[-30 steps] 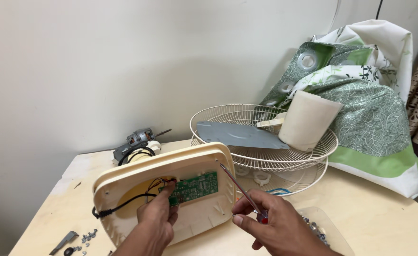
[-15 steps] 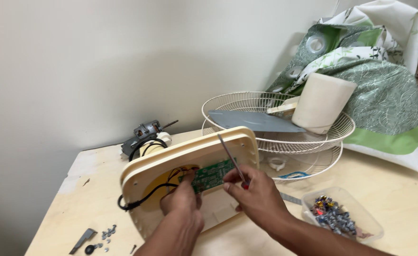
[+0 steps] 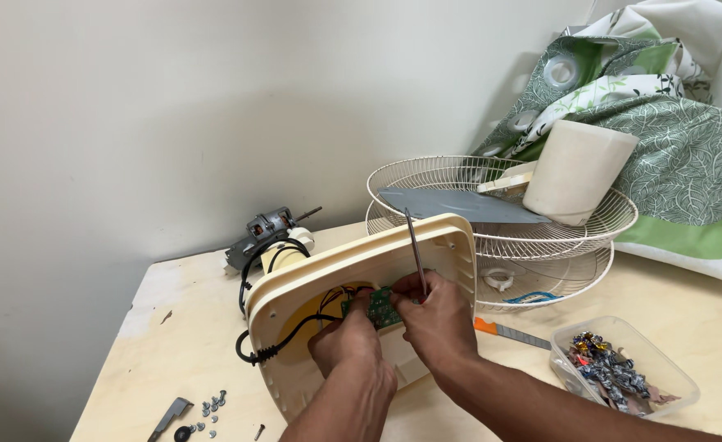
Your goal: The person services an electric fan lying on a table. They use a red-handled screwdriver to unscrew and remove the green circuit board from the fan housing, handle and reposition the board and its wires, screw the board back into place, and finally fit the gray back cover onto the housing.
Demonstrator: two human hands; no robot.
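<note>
A cream plastic fan base (image 3: 439, 245) stands tilted on its edge on the table, its hollow underside facing me. Inside it sits a small green circuit board (image 3: 384, 307) with red and black wires. My left hand (image 3: 346, 340) pinches the board's left side. My right hand (image 3: 436, 315) grips a thin metal tool (image 3: 415, 250), whose shaft sticks up past the base's rim; its lower end is hidden in my fingers by the board. A black power cord (image 3: 275, 344) runs out of the base's left side.
Behind the base lies a fan motor (image 3: 264, 233). Two wire fan guards (image 3: 492, 200) are stacked at the right, holding a grey blade (image 3: 459, 205) and a cream cover (image 3: 574, 168). A clear tub of small parts (image 3: 623, 368), an orange-handled tool (image 3: 504, 331), loose screws (image 3: 209, 407) and patterned cloth (image 3: 680, 155) surround them.
The view has shifted, so everything sits further right and closer. My right hand has moved in to the circuit board, and the metal tool now stands nearly upright.
</note>
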